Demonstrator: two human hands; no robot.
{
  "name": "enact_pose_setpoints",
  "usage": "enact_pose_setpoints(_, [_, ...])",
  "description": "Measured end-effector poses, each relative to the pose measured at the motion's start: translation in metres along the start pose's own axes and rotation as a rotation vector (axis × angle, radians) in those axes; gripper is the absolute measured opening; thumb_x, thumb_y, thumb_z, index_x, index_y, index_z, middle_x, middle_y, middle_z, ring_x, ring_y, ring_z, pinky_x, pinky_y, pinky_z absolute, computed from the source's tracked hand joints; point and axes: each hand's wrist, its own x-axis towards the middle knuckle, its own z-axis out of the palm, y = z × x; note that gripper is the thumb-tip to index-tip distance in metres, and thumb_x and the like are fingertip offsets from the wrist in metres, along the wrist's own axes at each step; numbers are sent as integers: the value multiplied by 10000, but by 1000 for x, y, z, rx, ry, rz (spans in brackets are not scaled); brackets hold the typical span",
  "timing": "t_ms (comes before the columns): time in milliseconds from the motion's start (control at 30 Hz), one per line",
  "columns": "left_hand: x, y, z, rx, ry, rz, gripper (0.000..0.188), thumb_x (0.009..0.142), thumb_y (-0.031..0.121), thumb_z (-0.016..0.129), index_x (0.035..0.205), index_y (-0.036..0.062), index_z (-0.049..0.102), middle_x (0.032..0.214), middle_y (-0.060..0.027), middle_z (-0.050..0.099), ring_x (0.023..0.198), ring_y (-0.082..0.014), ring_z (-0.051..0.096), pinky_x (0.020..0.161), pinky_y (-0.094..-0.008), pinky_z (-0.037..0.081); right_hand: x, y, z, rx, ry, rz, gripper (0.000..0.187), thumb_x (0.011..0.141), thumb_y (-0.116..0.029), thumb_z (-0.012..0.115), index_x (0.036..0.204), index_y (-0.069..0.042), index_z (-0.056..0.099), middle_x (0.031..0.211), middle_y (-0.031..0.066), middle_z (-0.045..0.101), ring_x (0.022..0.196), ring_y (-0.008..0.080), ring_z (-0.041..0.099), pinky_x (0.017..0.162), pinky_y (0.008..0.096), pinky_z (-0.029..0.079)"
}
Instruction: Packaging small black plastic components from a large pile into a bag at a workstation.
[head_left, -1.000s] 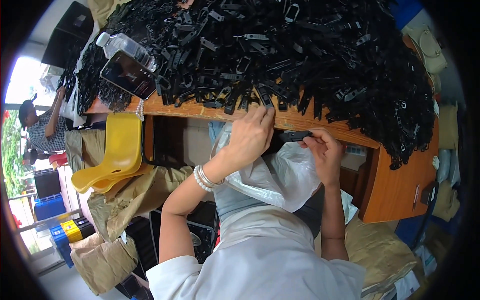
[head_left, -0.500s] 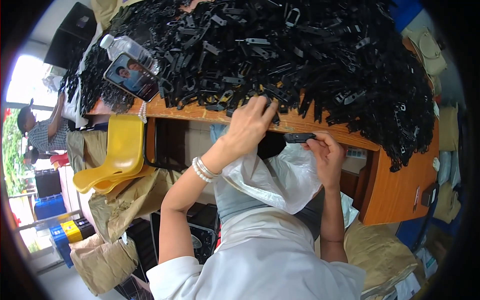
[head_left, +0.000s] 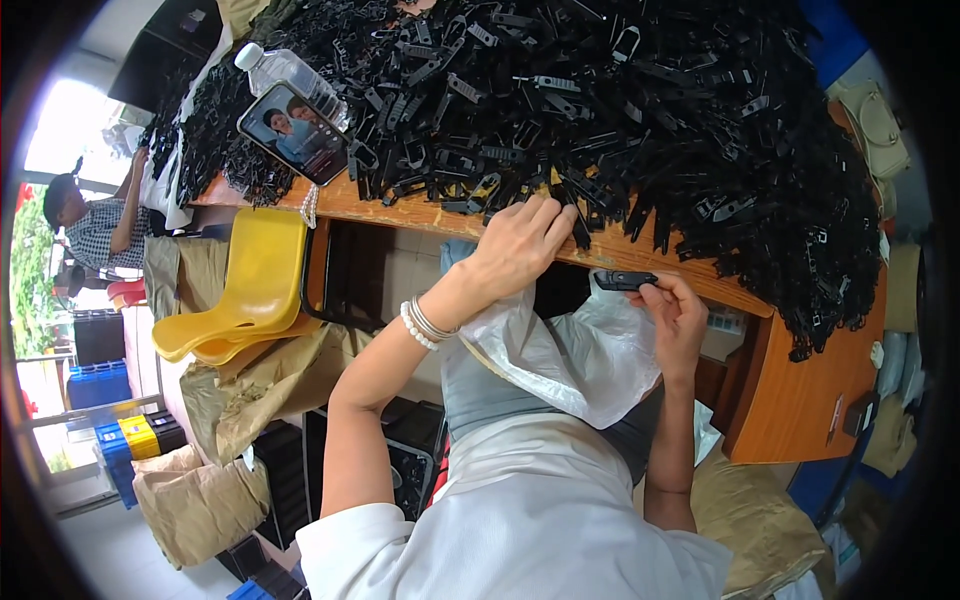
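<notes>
One slim, elongated black part (head_left: pixel 622 281), pinched in our right hand (head_left: pixel 681 318), jutting toward our left hand (head_left: pixel 522 245). The latter: fingers bent at the black heap (head_left: pixel 640 90) beyond; whether gripping a piece, we cannot tell.

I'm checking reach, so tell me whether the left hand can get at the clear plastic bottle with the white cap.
Probably yes, if the left hand stretches: the black rectangular smartphone partly hides the bottle, but the white cap looks uncovered.
</notes>
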Motion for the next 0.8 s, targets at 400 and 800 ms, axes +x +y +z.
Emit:
enact_pose_setpoints(400, [-8, -4, 5, -166, 209, 41, 482, 616, -45, 596, 1081, -78, 478, 781, -116, 495, 666, -243, 524, 555, -325, 443, -2, -3, 1, 8, 23, 0, 127, 853, 5, 565, 947, 88, 546, 820, 108, 626, 728, 143, 628, 682, 243, 512])
enact_pose_setpoints(800, [-2, 1, -9, -181, 402, 61, 367, 646, -51, 650, 994, -74, 536, 888, -164, 572, 709, -256, 581, 567, -300, 479, -5, -2, 1, 66, 114, -80, 166, 863, -33, 565, 987, 77, 559, 820, 110, 635, 716, 152, 629, 685, 253, 503])
